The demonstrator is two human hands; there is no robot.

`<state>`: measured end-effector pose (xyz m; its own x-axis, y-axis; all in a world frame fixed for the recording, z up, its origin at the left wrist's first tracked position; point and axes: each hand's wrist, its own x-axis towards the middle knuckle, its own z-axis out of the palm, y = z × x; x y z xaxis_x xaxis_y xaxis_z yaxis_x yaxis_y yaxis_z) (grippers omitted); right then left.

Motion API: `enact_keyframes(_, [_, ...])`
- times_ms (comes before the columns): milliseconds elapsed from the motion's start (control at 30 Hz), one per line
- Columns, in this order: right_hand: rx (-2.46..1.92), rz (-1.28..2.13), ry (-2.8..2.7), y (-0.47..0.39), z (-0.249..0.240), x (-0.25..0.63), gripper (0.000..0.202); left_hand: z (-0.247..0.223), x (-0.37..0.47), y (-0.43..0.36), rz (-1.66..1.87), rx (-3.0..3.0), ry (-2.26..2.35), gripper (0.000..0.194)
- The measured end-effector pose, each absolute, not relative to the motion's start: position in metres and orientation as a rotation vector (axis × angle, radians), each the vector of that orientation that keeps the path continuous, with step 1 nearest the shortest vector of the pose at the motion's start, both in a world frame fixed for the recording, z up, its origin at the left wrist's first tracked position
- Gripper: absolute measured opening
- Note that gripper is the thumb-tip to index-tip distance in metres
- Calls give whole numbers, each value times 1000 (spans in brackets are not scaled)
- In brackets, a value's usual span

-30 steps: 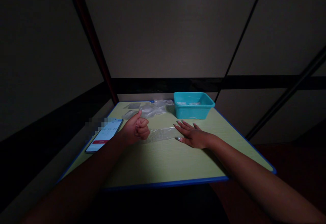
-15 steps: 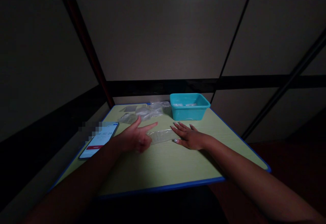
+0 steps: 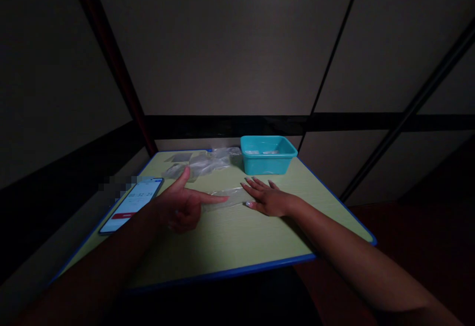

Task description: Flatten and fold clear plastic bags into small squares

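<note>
With twelve o'clock at the table's (image 3: 237,242) far edge, the left forearm (image 3: 129,239) partly screens a phone (image 3: 135,201) at nine; inward, the left hand (image 3: 185,207) points its index over a clear plastic strip (image 3: 234,196) at centre, thumb raised, other fingers curled, whether around anything I cannot tell; the right hand (image 3: 270,201), at three, spreads its fingers flat, gripping nothing; crumpled plastic (image 3: 208,163) lies at eleven; a turquoise basket (image 3: 265,164) at one holds pale pieces (image 3: 270,152).

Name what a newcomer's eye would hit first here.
The bright turquoise rectangular plastic tub, toward the far right of the pale green, blue-edged table. Then the flat phone with a lit white screen, near the left edge. Mid-table, the pointing left hand and flat-spread right hand flank clear plastic film.
</note>
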<state>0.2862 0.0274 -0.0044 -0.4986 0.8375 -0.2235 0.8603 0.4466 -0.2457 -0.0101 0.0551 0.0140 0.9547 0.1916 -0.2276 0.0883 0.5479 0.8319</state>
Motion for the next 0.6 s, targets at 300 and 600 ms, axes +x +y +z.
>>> enact_keyframes(300, [1532,-497,2604,28,-4,287,74,2,-12,69,-39,1082,224,95])
enact_keyframes(600, [1541,-507,2597,27,-2,286,73,21,-12,61,712,994,229,84])
